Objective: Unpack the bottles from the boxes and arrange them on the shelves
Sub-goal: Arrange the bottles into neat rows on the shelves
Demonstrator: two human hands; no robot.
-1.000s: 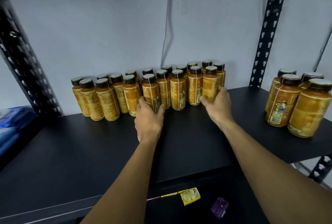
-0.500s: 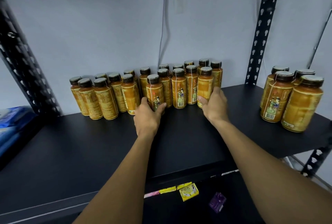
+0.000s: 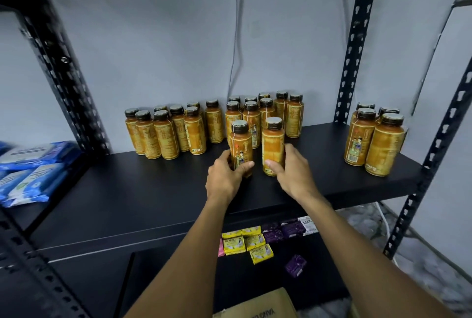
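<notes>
Head view: the left hand [image 3: 224,178] grips the left bottle [image 3: 241,145] and the right hand [image 3: 293,174] grips the right bottle [image 3: 273,142], both upright on the shelf [image 3: 143,190] just before the back rows [image 3: 178,131]. We judge stocking well advanced, with these two unplaced.

I'm in a shop stockroom: black slotted-steel shelving [image 3: 355,44] carries rows of identical amber dark-capped bottles [image 3: 163,136], blue plastic wipe packs [image 3: 33,177] and small yellow soap packets [image 3: 233,246].
</notes>
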